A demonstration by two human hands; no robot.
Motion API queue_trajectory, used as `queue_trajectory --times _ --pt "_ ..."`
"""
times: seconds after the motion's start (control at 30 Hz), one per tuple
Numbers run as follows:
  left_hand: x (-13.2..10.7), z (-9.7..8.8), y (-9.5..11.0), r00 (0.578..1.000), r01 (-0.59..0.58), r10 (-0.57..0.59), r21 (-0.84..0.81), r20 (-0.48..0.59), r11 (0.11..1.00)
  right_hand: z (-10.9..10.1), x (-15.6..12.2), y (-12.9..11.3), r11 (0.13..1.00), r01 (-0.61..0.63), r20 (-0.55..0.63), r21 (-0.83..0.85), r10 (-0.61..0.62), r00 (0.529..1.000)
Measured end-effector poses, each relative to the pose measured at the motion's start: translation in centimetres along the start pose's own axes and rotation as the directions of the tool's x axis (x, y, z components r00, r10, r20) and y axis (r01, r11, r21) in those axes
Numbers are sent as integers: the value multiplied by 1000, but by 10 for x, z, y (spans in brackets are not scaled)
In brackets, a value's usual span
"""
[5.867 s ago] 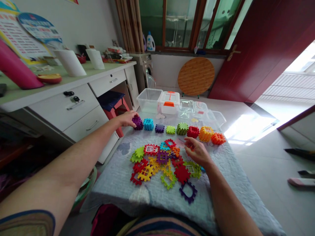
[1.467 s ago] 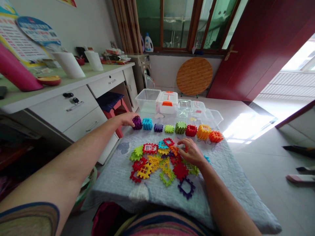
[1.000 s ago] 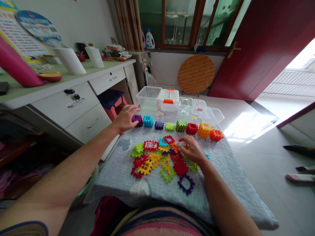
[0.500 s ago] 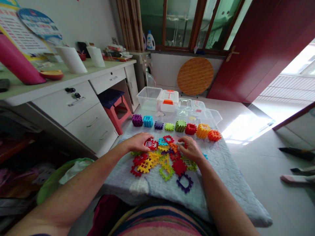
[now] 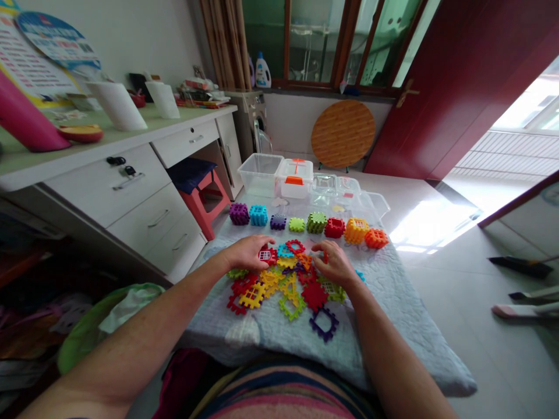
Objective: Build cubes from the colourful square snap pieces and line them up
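My left hand (image 5: pixel 250 254) is closed around a red interlocking tile (image 5: pixel 267 255) with a white window grid, at the left of a loose pile. Across the pile, my right hand (image 5: pixel 335 263) has its fingers curved and apart. A sliver of orange-red shows between its thumb and forefinger; I cannot make out its shape. Between the hands lie a light-blue tile (image 5: pixel 285 250), a red ring tile (image 5: pixel 296 247) and an orange tile (image 5: pixel 304 262). Nearer me are several yellow tiles (image 5: pixel 253 295), a solid red tile (image 5: pixel 314 297) and a dark purple frame tile (image 5: pixel 324 323).
Behind the pile stands a row of sorted stacks, from a purple stack (image 5: pixel 239 214) to an orange stack (image 5: pixel 376 238). Clear plastic bins (image 5: pixel 261 171) and a lidded box (image 5: pixel 294 177) line the far edge of the cloth-covered table (image 5: pixel 393 326). A pink stool (image 5: pixel 201 201) stands left.
The whole view has shifted slightly to the left. Both hands keep nearly the same places over the tiles, with the left still at the red tile.
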State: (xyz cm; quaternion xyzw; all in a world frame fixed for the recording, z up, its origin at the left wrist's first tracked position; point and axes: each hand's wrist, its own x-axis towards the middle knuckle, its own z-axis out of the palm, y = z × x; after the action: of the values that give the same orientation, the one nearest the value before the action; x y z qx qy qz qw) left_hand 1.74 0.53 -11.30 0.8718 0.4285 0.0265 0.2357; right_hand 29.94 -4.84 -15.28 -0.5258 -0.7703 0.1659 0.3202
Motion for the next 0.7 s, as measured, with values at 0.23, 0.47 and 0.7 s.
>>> queue_trajectory --times 0.23,0.47,0.7 --pt "-8 -11 12 999 20 -25 -96 -46 995 0 0 -3 1000 -10 -17 16 10 1000" --pt "-7 -6 40 981 -11 141 -696 130 718 -6 -2 -17 973 1 60 231 -16 998" --pt "18 23 62 996 80 -10 -890 85 449 1 -6 -36 937 15 65 349 -40 997"
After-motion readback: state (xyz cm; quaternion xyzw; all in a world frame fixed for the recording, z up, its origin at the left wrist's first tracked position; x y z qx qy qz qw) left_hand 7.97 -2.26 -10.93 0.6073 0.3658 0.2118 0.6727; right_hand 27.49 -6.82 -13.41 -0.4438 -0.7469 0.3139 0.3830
